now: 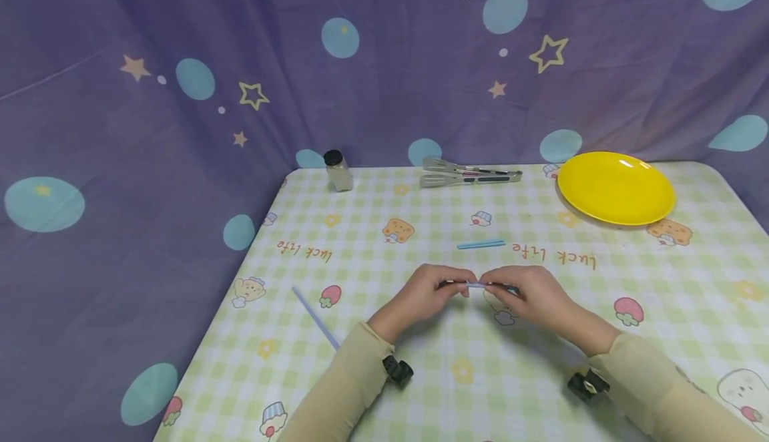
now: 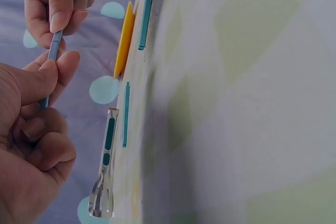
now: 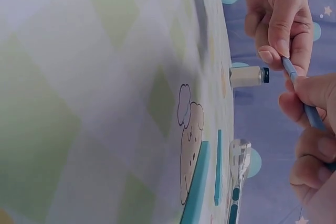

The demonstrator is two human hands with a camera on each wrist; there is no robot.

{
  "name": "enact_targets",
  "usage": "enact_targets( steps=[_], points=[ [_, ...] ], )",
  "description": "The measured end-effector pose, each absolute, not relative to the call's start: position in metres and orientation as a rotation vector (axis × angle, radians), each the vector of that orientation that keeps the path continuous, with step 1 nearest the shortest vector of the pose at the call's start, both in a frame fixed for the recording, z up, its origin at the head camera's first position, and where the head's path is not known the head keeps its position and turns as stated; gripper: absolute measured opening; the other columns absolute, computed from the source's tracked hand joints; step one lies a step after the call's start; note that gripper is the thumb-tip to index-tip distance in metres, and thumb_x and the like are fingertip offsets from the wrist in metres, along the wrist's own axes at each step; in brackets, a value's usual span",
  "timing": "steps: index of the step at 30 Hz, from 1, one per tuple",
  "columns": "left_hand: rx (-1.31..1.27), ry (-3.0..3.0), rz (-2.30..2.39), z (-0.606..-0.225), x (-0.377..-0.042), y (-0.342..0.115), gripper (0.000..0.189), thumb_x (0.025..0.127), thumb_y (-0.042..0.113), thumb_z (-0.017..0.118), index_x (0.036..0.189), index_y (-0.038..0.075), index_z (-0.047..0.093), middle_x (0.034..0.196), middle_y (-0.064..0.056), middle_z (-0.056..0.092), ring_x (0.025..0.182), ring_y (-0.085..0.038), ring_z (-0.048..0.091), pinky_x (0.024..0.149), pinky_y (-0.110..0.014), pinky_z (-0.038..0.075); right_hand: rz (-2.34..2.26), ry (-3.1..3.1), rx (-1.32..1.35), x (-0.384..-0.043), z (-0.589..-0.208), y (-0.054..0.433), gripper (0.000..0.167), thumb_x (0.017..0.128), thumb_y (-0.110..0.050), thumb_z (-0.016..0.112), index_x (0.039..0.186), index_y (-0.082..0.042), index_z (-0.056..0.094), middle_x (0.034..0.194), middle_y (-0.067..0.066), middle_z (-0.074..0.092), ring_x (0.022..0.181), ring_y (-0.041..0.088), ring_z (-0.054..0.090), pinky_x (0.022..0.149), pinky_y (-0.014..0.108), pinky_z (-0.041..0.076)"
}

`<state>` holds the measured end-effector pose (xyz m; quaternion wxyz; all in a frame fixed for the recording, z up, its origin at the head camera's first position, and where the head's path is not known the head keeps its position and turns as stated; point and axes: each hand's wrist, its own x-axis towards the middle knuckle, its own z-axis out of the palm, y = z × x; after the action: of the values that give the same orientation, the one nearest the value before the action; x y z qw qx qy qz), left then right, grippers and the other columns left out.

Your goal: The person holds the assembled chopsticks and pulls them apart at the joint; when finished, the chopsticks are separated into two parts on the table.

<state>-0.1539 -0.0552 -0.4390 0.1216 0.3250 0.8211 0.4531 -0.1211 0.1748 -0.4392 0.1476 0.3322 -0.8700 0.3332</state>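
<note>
Here, at the centre right of the head view, a person's two hands meet over a surface [image 1: 432,395]. The left hand [image 1: 423,298] and the right hand [image 1: 537,298] each pinch a slim blue-grey stick [image 2: 54,48] between thumb and fingers, with a short stretch bare between them; a fine line crosses that stretch.

The surface wears a green-and-white checked cover printed with strawberries, cupcakes and flowers. Orange lettering [image 1: 555,255] reading "Luck Life" runs upside down just above the right hand, and the same words appear again at centre left. Near the first lettering lies a teal strip [image 1: 480,244]; the right wrist view shows a second teal strip [image 3: 196,187] at its lower edge.

At lower left of the head view, a lavender stick [image 1: 314,316] slants down to the left sleeve [image 1: 354,375]. Along the surface's far edge, from left to right, are a jar with a black lid [image 1: 339,171], metal tongs [image 1: 471,178] and a yellow plate [image 1: 615,188]. Behind hangs a purple curtain [image 1: 384,101] patterned with stars and blue ovals.
</note>
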Motion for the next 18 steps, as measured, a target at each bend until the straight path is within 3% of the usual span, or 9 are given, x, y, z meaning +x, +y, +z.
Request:
enact_targets(
  steps=[4, 13, 18],
  points=[
    [0.928, 2.371, 1.333, -0.44, -0.1549, -0.0555, 0.021, 0.095, 0.013, 0.062, 0.112, 0.015, 0.074, 0.085, 0.007, 0.072, 0.079, -0.02, 0.066, 0.068, -0.018, 0.047, 0.967, -2.53, 0.945, -0.1197, -0.4389, 0.1744, 0.02, 0.085, -0.003, 0.073, 0.1, -0.015, 0.075, 0.096, -0.006, 0.073, 0.083, 0.007, 0.068, 0.07, 0.032, 0.055],
    [0.898, 2.388, 1.318, -0.4373, -0.1557, -0.0555, 0.02, 0.094, 0.012, 0.063, 0.11, 0.015, 0.075, 0.083, 0.01, 0.071, 0.078, -0.02, 0.065, 0.067, -0.018, 0.047, 0.894, -2.584, 0.955, -0.1203, -0.4371, 0.1717, 0.02, 0.089, -0.006, 0.069, 0.102, -0.021, 0.071, 0.096, -0.011, 0.071, 0.076, 0.0, 0.061, 0.066, 0.029, 0.052],
    [0.873, 2.355, 1.33, -0.4393, -0.1556, -0.0553, 0.021, 0.095, 0.012, 0.062, 0.112, 0.013, 0.074, 0.084, 0.002, 0.073, 0.082, -0.018, 0.067, 0.07, -0.019, 0.049, 0.906, -2.603, 0.959, -0.1195, -0.4378, 0.1719, 0.02, 0.089, -0.006, 0.069, 0.102, -0.021, 0.07, 0.094, -0.01, 0.071, 0.07, -0.003, 0.054, 0.062, 0.027, 0.049]
  ],
)
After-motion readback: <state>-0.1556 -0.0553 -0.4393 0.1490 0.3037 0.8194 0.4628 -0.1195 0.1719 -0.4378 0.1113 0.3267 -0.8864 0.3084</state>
